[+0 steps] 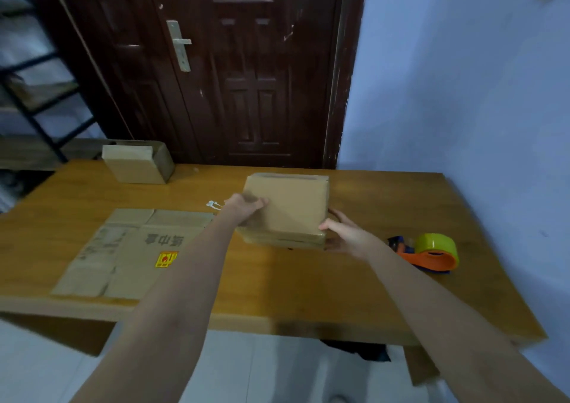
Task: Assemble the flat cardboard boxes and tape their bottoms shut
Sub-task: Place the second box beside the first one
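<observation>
Dim, bluish, even light with only soft shadows under the cardboard stack beside the fingers; the whole view is slightly soft, motion blur smears the hands, and wide-angle distortion bends the table edges.

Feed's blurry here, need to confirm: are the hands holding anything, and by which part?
Both hold the cardboard box: left hand grips its left edge, right hand its near right corner. Blur hides the fingers.
</observation>
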Motion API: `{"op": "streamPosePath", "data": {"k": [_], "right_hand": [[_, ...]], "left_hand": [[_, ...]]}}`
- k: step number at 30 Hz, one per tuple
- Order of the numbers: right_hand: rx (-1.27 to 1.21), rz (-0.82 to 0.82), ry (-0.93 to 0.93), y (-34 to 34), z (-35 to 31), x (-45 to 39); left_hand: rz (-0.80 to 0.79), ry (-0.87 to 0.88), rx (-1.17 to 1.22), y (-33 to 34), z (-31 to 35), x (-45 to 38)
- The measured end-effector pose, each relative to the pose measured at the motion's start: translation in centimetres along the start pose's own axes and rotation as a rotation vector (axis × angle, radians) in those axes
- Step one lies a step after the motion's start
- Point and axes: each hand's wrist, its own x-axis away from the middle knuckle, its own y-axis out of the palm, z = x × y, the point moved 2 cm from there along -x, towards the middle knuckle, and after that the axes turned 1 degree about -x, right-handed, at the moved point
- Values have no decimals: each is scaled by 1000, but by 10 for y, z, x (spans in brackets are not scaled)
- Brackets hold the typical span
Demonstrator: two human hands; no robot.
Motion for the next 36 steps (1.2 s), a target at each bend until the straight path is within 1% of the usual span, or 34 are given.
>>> {"op": "streamPosePath", "data": {"k": [3, 6, 10, 14, 19, 23, 28, 33, 36], "right_hand": [[128, -8, -15, 40, -12, -4], [275, 9, -51, 85, -22, -10], [251, 64, -146, 142, -39, -25], [297, 123, -220, 179, -60, -42], [330, 185, -249, 191, -72, -76], [382, 195, -213, 193, -71, -114], [404, 223, -226, 197, -95, -171], [367, 343, -275, 195, -106, -229], [325, 352, -282, 200, -114, -260]], "left_hand": [[28, -26, 67, -32, -32, 3], [75, -18, 64, -66, -61, 0], [160, -32, 132, -106, -91, 0], [186, -36, 180, -136, -105, -10], [193, -40, 176, -151, -109, -42], [173, -66, 197, -152, -116, -75], [187, -61, 247, -163, -109, -132], [65, -36, 343, -157, -103, -197], [37, -50, 417, -156, -99, -229]]}}
